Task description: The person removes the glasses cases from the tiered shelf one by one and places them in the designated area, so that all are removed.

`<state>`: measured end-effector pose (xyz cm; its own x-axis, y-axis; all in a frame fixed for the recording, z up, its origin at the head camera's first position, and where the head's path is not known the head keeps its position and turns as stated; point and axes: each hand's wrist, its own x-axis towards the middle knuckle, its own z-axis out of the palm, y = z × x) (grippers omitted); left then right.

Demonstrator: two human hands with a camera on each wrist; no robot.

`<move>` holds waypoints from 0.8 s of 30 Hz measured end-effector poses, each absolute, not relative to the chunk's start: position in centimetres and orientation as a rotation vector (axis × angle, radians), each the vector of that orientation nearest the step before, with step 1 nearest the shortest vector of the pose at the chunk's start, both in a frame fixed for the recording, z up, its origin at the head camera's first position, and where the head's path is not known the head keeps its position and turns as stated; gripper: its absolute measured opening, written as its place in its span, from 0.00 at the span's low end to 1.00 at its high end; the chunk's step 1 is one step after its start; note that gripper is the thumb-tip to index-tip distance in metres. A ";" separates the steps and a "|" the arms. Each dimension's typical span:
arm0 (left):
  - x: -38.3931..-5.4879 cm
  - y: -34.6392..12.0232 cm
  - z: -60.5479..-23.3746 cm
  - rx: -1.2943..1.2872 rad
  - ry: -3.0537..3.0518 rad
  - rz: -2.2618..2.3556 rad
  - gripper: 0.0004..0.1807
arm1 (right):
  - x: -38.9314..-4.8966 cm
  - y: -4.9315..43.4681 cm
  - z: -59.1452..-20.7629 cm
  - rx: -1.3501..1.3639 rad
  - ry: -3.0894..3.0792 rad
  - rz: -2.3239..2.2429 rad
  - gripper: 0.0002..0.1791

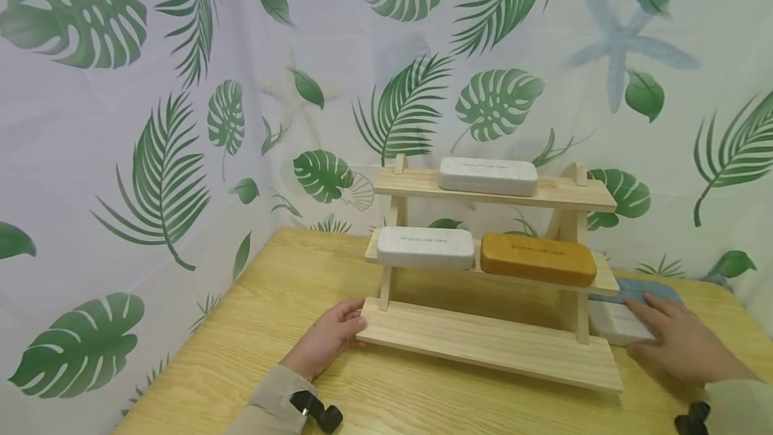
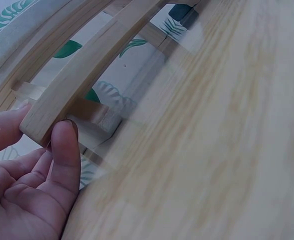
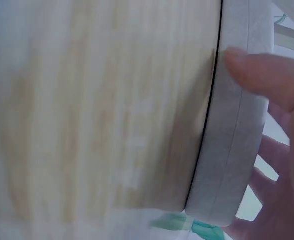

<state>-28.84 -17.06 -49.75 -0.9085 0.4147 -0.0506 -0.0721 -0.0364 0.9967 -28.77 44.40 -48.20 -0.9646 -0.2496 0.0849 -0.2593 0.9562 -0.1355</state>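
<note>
My left hand [image 1: 326,337] pinches the left end of the lowest board of a three-tier wooden display stand [image 1: 483,341]. In the left wrist view, the thumb and a finger sit on either side of the board's end [image 2: 52,117]. Beside the stand's right side, my right hand [image 1: 679,341] grips a white glasses case [image 1: 619,323] on the table. Its thumb [image 3: 262,75] presses the case's long side in the right wrist view, with the other fingers across it. A blue glasses case [image 1: 649,287] lies just behind the white one, partly under the fingertips.
One white case [image 1: 488,176] rests on the stand's top board. The middle board carries another white case [image 1: 425,248] on the left and an orange-brown case [image 1: 537,259] on the right. Behind the wooden table [image 1: 290,274] hangs a leaf-patterned cloth [image 1: 326,126].
</note>
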 end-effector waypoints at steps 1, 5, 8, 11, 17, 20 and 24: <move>-28.8 -17.0 -49.8 0.364 1.907 2.014 0.36 | -28.6 44.2 -48.1 0.392 -3.022 0.214 0.56; -28.8 -17.1 -49.7 0.374 1.905 2.013 0.35 | -28.2 43.2 -47.2 0.438 -2.919 0.214 0.52; -28.8 -17.1 -49.7 0.379 1.909 2.009 0.35 | -28.0 42.4 -46.3 0.473 -2.859 0.250 0.50; -28.9 -17.1 -49.7 0.378 1.908 2.008 0.36 | -27.8 41.7 -45.4 0.488 -2.830 0.265 0.50; -28.9 -17.1 -49.9 0.379 1.902 2.004 0.36 | -27.4 40.3 -43.4 0.472 -2.836 0.279 0.51; -28.9 -17.1 -49.8 0.388 1.898 2.004 0.36 | -27.1 39.6 -42.5 0.451 -2.835 0.290 0.54; -28.8 -17.1 -49.8 0.390 1.898 2.009 0.35 | -26.8 38.6 -41.4 0.465 -2.797 0.307 0.54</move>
<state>-28.83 -17.07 -49.75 -0.9012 0.4316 -0.0387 -0.0630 -0.0423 0.9971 -26.85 38.60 -41.44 -0.9064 -0.2823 0.3143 -0.3437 0.9253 -0.1601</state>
